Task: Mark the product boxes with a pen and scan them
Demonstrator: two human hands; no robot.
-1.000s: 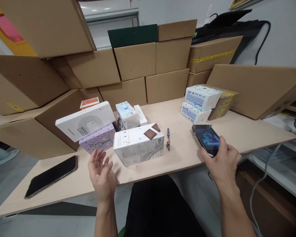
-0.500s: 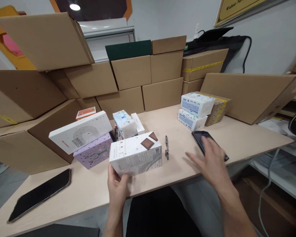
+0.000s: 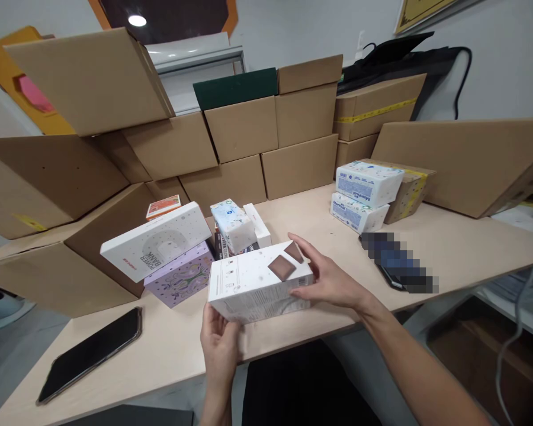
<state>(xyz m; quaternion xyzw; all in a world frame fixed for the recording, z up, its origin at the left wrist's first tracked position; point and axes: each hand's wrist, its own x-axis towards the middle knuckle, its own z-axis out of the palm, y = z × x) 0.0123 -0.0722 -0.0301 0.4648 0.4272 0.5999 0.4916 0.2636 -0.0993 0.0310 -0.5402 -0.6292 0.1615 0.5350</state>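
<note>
A white printed box (image 3: 257, 281) with brown squares on its top sits near the table's front edge. My left hand (image 3: 221, 337) grips its near left corner, thumb on the front face. At the box's right end, my right hand (image 3: 328, 278) has its thumb on the front and its fingers over the far side. Behind the box are a tissue pack (image 3: 234, 225) and a slim white box (image 3: 258, 225). To the left, a white power bank box (image 3: 157, 241) leans on a purple patterned box (image 3: 180, 275). The pen seen earlier is hidden now.
A black phone (image 3: 91, 355) lies at the front left, and another phone (image 3: 395, 260), partly pixelated, lies to the right. Two stacked tissue packs (image 3: 366, 192) stand beside a taped carton (image 3: 411, 189). Cardboard boxes (image 3: 240, 133) line the table's back and left.
My right hand has left the phone on the right and moved leftward onto the white box's right end. My left hand keeps its grip. The view has shifted slightly.
</note>
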